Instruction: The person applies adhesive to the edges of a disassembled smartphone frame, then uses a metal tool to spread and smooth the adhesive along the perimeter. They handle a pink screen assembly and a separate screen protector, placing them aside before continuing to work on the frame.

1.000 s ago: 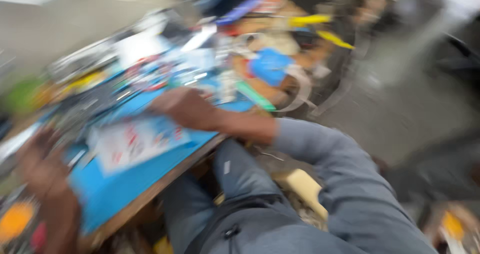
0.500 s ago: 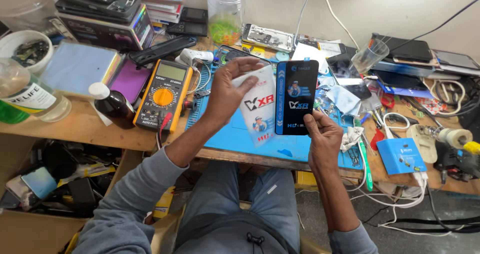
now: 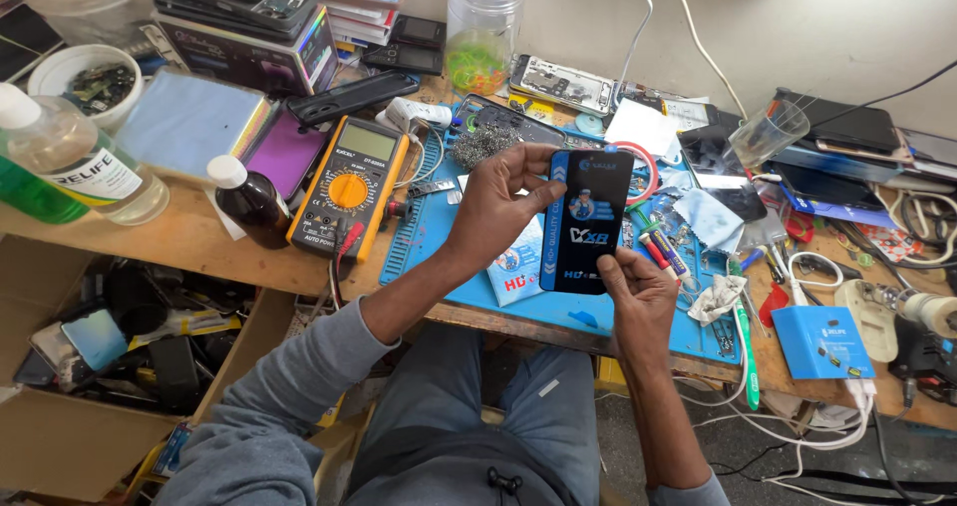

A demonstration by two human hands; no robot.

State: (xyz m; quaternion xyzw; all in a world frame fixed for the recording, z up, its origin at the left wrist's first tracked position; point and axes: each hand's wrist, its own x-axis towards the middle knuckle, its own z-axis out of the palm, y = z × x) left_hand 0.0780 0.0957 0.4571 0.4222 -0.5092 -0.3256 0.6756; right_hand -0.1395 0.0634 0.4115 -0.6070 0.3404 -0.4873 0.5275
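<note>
A flat black packet [image 3: 586, 219] with blue print stands nearly upright above the blue work mat [image 3: 478, 267], its long axis running from bottom to top with the top end leaning slightly to the right and away from the camera, its printed face turned toward the viewer. The left hand [image 3: 495, 207] comes in from the lower left, forearm in a grey sleeve slanting up across the table edge, and its fingers curl round the packet's upper left edge, thumb on the front near the top, grasping it. The right hand [image 3: 638, 292] rises from below, wrist bent back, and its fingertips pinch the packet's lower right corner, so both hands are closed on this one packet. Just behind it, partly hidden, a white packet [image 3: 516, 264] of similar shape lies on the mat. To the left on the wooden table [image 3: 189, 242] sits one yellow multimeter [image 3: 347, 189] with its leads trailing off the front edge, and beside that one small dark bottle [image 3: 249, 202] with a white cap. Farther left stand two clear plastic bottles [image 3: 75, 162], one holding green liquid. At the back is one clear jar [image 3: 480, 29] of coloured rubber bands. To the right, near the mat's end, lies one small blue box [image 3: 822, 341].
</note>
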